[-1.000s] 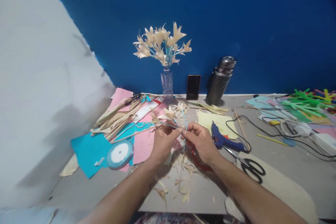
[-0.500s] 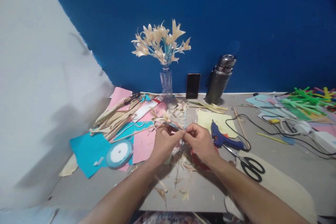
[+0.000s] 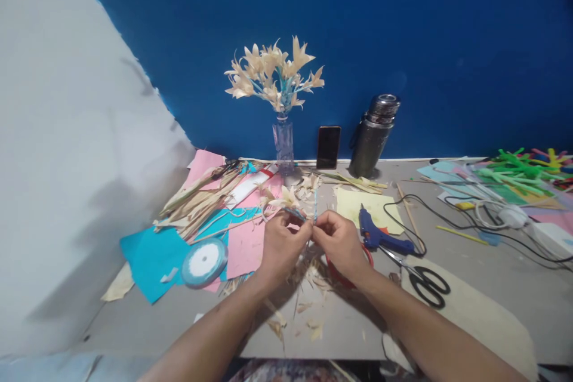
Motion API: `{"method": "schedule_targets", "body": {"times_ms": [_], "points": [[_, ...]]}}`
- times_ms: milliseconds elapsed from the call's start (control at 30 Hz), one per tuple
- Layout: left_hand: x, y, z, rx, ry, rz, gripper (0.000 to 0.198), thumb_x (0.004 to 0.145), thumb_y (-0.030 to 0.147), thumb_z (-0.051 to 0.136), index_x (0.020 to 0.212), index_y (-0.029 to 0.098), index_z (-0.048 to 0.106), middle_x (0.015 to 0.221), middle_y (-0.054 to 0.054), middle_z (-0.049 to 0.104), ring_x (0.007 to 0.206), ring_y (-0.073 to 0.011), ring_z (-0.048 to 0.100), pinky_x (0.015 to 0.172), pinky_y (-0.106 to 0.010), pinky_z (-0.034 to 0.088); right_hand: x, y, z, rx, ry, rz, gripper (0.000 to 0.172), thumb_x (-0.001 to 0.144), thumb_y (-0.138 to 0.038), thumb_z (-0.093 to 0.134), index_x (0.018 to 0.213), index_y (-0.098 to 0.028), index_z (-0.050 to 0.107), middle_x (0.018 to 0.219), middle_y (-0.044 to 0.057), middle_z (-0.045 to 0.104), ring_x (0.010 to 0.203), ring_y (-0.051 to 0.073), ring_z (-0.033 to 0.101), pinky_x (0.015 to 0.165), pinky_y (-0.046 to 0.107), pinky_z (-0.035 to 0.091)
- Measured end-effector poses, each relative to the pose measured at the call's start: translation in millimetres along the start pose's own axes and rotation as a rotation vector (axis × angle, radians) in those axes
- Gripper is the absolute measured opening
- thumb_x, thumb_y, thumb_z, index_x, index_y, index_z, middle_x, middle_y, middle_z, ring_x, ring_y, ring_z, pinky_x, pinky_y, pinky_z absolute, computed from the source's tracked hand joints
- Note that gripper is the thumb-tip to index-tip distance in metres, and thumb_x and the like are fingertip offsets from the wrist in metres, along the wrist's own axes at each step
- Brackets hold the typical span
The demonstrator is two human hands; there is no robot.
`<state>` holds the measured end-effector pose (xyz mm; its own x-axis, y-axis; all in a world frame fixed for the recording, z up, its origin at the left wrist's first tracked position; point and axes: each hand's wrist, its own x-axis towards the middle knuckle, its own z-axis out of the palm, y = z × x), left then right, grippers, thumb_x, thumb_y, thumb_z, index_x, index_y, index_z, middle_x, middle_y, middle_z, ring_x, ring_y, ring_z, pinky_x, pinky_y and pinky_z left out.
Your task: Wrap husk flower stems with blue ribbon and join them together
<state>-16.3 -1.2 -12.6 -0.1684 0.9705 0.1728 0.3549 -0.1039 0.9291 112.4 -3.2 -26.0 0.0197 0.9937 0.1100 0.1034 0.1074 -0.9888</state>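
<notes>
My left hand [image 3: 283,248] is closed in a pinch on a blue-wrapped flower stem [image 3: 294,213]. A pale, dried-husk flower [image 3: 286,196] shows just beyond those fingers, by the stem's far end. My right hand [image 3: 341,245] meets the left at the fingertips, its thumb and forefinger pinched on a thin blue strand [image 3: 316,203] that rises upright between the hands. Whether strand and stem join is hidden by the fingers. Husk scraps [image 3: 316,328] lie beneath. Something red and round [image 3: 369,258] is partly covered by my right hand.
A bottle [image 3: 283,143] of husk flowers stands by the wall near a phone [image 3: 328,147] and a flask [image 3: 375,134]. Ribbon spool [image 3: 205,262] and dried husks [image 3: 201,197] lie left. To the right are a glue gun [image 3: 382,236], scissors [image 3: 430,286], cables [image 3: 465,221] and pipe cleaners [image 3: 514,170].
Both hands keep nearly the same pinched pose, with the fingertips shifted very slightly. The whole view has moved a little; nothing has been let go or picked up.
</notes>
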Motion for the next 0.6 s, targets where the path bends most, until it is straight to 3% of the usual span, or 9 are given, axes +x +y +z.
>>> {"method": "schedule_targets", "body": {"times_ms": [133, 433, 500, 600], "points": [[3.0, 3.7, -4.4, -0.035, 0.007, 0.021, 0.014, 0.074, 0.029, 0.069, 0.072, 0.015, 0.067, 0.069, -0.004, 0.07, 0.063, -0.0176, 0.065, 0.059, -0.026, 0.048, 1.2, 2.4, -0.4, 0.17, -0.079, 0.037, 0.013, 0.074, -0.029, 0.07, 0.078, -0.017, 0.064, 0.067, -0.001, 0.066, 0.058, 0.014, 0.06, 0.055, 0.024, 0.047], [-0.5, -0.4, 0.2, -0.013, 0.104, 0.13, 0.017, 0.076, 0.027, 0.071, 0.064, 0.018, 0.063, 0.062, 0.001, 0.065, 0.057, -0.0132, 0.058, 0.058, -0.023, 0.042, 3.0, 7.6, 0.1, 0.335, -0.07, 0.112, 0.019, 0.071, -0.029, 0.078, 0.076, -0.019, 0.063, 0.062, -0.002, 0.067, 0.056, 0.015, 0.065, 0.055, 0.025, 0.052], [0.8, -2.1, -0.5, -0.051, 0.092, 0.152, 0.02, 0.076, 0.026, 0.072, 0.061, 0.018, 0.062, 0.059, 0.002, 0.062, 0.057, -0.0122, 0.055, 0.058, -0.022, 0.04, 3.8, 7.3, -1.5, 0.379, -0.09, 0.124, 0.022, 0.071, -0.031, 0.079, 0.077, -0.019, 0.062, 0.061, -0.002, 0.068, 0.056, 0.015, 0.066, 0.056, 0.025, 0.053], [6.3, -3.8, -4.5, -0.169, -0.02, 0.083, 0.02, 0.075, 0.029, 0.074, 0.063, 0.017, 0.064, 0.057, 0.002, 0.061, 0.055, -0.0117, 0.054, 0.054, -0.022, 0.039, 5.1, 2.7, -6.6, 0.43, -0.205, 0.146, 0.024, 0.077, -0.037, 0.076, 0.076, -0.019, 0.06, 0.06, -0.001, 0.068, 0.055, 0.015, 0.066, 0.057, 0.026, 0.054]]}}
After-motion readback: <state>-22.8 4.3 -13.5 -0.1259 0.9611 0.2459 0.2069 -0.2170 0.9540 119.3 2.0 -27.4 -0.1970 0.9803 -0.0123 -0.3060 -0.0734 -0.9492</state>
